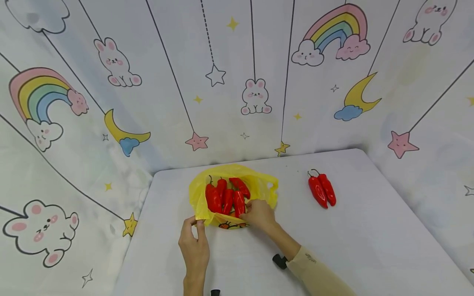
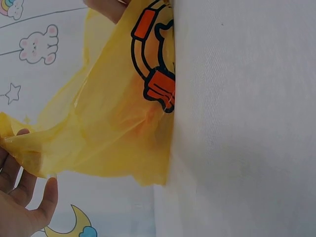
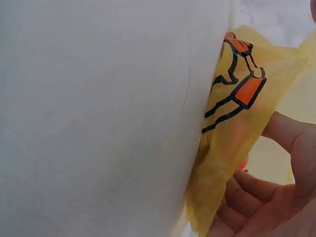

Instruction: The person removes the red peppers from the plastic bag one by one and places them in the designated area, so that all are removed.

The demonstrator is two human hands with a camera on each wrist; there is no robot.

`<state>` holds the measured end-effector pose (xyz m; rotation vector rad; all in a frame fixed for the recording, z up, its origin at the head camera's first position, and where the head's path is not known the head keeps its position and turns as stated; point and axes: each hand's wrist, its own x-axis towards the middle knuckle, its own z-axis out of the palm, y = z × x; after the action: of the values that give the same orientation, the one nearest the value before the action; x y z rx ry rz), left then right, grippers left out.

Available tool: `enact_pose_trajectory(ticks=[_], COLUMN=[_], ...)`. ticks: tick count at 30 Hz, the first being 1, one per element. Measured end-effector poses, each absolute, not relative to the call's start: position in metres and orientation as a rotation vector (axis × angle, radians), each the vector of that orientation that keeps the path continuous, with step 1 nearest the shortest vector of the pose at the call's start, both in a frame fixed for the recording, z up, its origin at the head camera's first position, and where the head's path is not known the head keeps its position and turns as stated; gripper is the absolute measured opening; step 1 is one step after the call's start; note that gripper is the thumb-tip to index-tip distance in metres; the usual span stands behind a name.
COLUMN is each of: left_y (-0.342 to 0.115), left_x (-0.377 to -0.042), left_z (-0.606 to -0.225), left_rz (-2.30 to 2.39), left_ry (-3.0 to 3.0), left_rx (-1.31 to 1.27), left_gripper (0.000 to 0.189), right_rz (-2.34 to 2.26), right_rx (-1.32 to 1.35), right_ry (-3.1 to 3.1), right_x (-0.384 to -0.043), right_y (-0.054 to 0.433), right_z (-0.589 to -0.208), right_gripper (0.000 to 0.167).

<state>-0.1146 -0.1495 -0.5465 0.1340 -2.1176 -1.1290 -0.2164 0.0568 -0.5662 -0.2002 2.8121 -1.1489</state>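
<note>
Pinching bag (image 1: 198, 198) with left hand (image 1: 194, 247); cannot tell grip of right hand (image 1: 262, 214). With loose peppers (image 1: 317, 192) rightward, nearer it, slanting lengthwise away.

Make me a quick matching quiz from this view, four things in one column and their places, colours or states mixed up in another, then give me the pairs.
Column one:
1. Loose peppers
2. Bag
3. Left hand
4. Right hand

Column two:
A. Pinching the bag's edge
B. Dipped into the bag's mouth
C. On the table, right of the bag
D. Yellow

Pairs: 1-C, 2-D, 3-A, 4-B
</note>
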Motion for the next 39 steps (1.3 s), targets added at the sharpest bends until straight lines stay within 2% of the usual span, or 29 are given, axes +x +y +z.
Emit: enact_pose_trajectory(ticks=[6, 13, 25, 39], left_y=[-0.150, -0.150, -0.149, -0.148], left_x=[-0.114, -0.114, -0.114, -0.114], left_z=[-0.547, -0.547, -0.546, -0.546], left_rz=[-1.129, -1.130, -1.099, -1.107], left_ry=[-2.119, -2.117, -2.095, -2.114], left_rx=[0.139, 0.136, 0.088, 0.118], left_gripper=[0.010, 0.011, 0.009, 0.010], right_rz=[-1.212, -1.279, -1.364, -1.434], right_rx=[-0.180, -0.147, -0.069, -0.068], right_ry=[2.757, 2.711, 2.647, 2.600], right_x=[-0.216, -0.217, -0.219, -0.218], right_y=[0.052, 0.047, 0.051, 0.061], right_z=[-0.567, -0.571, -0.578, -0.568], right_gripper=[0.021, 0.030, 0.021, 0.026])
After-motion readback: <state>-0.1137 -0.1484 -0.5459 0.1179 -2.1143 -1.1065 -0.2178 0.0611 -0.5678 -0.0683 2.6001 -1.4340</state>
